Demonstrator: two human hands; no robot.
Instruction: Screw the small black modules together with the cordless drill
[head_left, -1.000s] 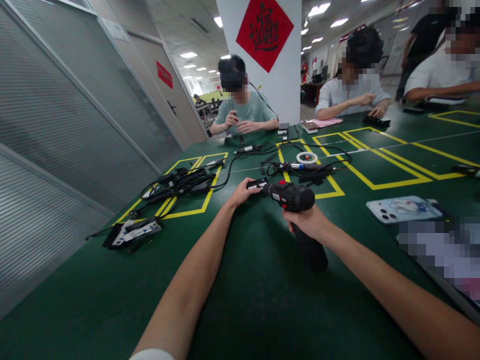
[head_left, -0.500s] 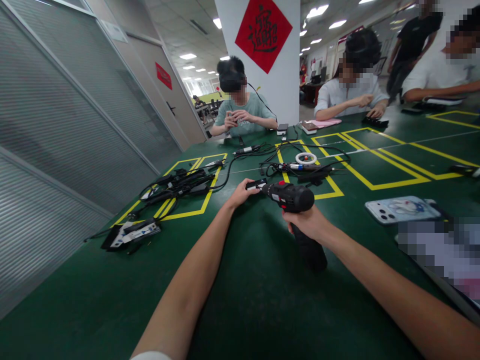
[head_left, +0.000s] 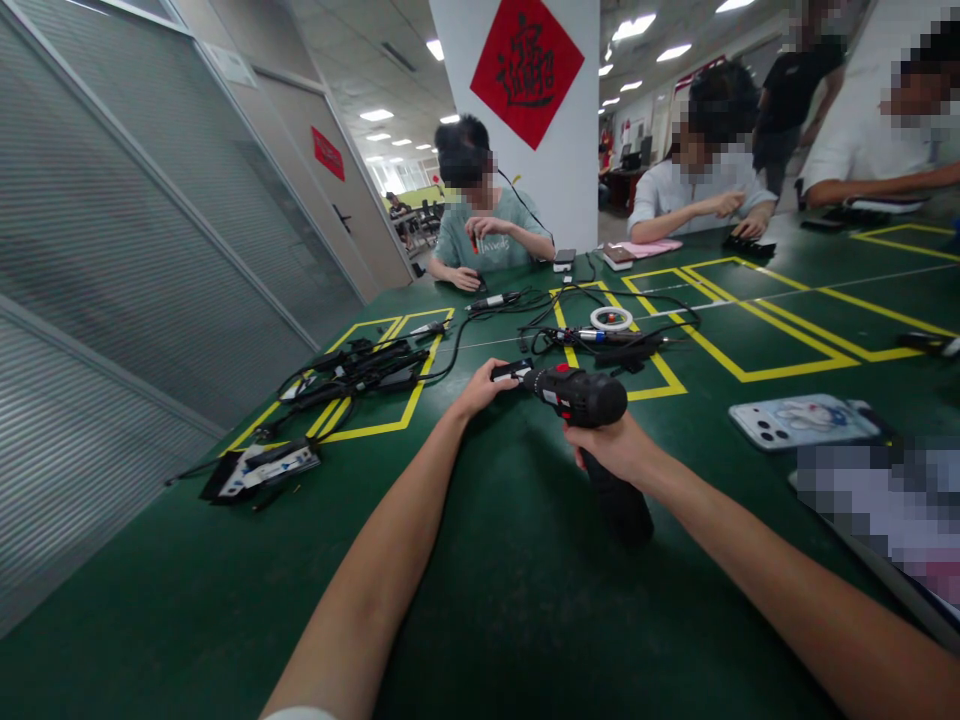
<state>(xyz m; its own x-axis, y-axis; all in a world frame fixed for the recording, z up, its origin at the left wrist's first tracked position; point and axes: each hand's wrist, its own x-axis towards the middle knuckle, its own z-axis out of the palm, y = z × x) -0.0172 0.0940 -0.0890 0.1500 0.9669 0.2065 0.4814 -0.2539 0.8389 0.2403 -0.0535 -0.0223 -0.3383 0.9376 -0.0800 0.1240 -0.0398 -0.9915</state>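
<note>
Black drill (head_left: 589, 400) gripped by right hand (head_left: 611, 448) | left hand (head_left: 480, 388) pinching small device (head_left: 510, 371) | cables (head_left: 360, 365) nearby

A large black Chinese character is seen on the red diamond poster (head_left: 526, 68) fixed to the white pillar (head_left: 570, 180); it is drawn in brush style and cannot be read with certainty. Small pale lettering is shown on the red sign (head_left: 328, 152) on the left wall, too small to be read. Faint print is seen on the chest of the green shirt (head_left: 491, 240) of the person across the desk, but it is blurred. White labels are carried by the black parts (head_left: 259, 468) on the desk, with no legible text.
</note>
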